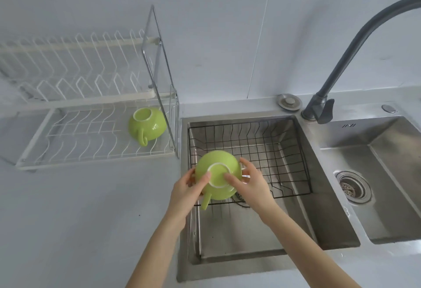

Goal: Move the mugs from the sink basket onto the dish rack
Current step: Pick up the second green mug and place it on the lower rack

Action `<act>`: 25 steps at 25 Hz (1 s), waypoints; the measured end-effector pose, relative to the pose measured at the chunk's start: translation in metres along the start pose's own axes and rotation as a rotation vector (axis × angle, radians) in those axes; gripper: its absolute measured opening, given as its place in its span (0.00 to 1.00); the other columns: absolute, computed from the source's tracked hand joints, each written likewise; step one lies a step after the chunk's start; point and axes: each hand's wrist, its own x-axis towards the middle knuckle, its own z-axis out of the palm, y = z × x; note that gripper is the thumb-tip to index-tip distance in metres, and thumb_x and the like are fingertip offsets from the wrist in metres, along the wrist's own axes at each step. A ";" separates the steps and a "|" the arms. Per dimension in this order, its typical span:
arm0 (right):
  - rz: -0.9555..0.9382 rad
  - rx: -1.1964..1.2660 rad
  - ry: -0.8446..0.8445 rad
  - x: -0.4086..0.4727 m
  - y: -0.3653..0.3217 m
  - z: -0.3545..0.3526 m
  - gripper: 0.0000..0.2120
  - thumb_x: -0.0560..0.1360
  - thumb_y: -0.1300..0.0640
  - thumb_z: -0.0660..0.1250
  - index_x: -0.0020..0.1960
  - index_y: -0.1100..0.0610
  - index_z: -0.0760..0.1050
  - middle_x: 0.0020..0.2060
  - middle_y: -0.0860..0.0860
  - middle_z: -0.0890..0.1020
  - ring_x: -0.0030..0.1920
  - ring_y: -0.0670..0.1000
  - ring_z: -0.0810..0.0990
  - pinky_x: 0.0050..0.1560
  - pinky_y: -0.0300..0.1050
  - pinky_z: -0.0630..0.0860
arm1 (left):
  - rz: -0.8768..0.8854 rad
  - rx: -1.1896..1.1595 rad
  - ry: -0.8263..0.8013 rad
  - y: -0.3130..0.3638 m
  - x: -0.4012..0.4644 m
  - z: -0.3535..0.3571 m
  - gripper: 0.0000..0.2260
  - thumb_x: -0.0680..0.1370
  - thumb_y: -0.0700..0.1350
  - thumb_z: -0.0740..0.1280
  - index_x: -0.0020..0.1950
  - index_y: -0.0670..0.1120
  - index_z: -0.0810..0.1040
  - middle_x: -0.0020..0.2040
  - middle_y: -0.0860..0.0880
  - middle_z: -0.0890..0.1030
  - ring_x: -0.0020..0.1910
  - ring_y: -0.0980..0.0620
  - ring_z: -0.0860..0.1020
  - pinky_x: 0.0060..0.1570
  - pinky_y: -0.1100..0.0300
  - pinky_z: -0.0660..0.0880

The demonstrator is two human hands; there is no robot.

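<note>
Two hands (218,185), two green mugs (217,175)

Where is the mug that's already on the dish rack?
In the head view, the green mug sits upside down at the right end of the dish rack, just left of the sink.

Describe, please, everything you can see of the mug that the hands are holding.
The held mug is light green and glossy, ceramic by the look of it, wide and bowl-shaped, with a white unglazed foot ring. It is upside down, base toward the camera, its handle pointing down and to the left. The left hand grips its left side with the thumb on the base; the right hand holds the right side with fingers on the base. It is above the near left corner of the basket; whether it touches the basket is unclear.
</note>
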 end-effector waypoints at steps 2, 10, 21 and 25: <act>-0.017 0.018 0.002 -0.009 -0.005 0.015 0.28 0.71 0.49 0.70 0.68 0.49 0.65 0.60 0.54 0.74 0.57 0.52 0.76 0.53 0.43 0.73 | -0.023 -0.016 -0.019 -0.002 -0.007 -0.018 0.16 0.73 0.49 0.68 0.59 0.47 0.73 0.54 0.44 0.79 0.51 0.47 0.80 0.41 0.64 0.80; -0.026 0.135 0.010 -0.031 -0.032 0.077 0.20 0.74 0.51 0.67 0.65 0.51 0.71 0.52 0.52 0.79 0.50 0.51 0.79 0.59 0.51 0.77 | 0.045 0.028 -0.120 -0.006 -0.026 -0.112 0.18 0.74 0.46 0.67 0.63 0.46 0.72 0.58 0.41 0.78 0.46 0.50 0.82 0.39 0.69 0.80; -0.146 0.026 0.002 -0.039 -0.074 0.160 0.22 0.74 0.51 0.66 0.67 0.53 0.69 0.56 0.54 0.77 0.55 0.52 0.78 0.59 0.47 0.74 | 0.152 0.127 -0.177 -0.007 -0.023 -0.205 0.30 0.72 0.38 0.70 0.71 0.50 0.62 0.46 0.49 0.75 0.39 0.56 0.81 0.35 0.69 0.79; -0.193 0.023 -0.014 -0.029 -0.096 0.186 0.23 0.74 0.52 0.66 0.68 0.55 0.69 0.55 0.52 0.78 0.53 0.51 0.78 0.51 0.40 0.74 | 0.172 0.120 -0.109 -0.003 -0.011 -0.232 0.30 0.72 0.39 0.70 0.71 0.49 0.63 0.44 0.49 0.76 0.40 0.52 0.81 0.35 0.70 0.80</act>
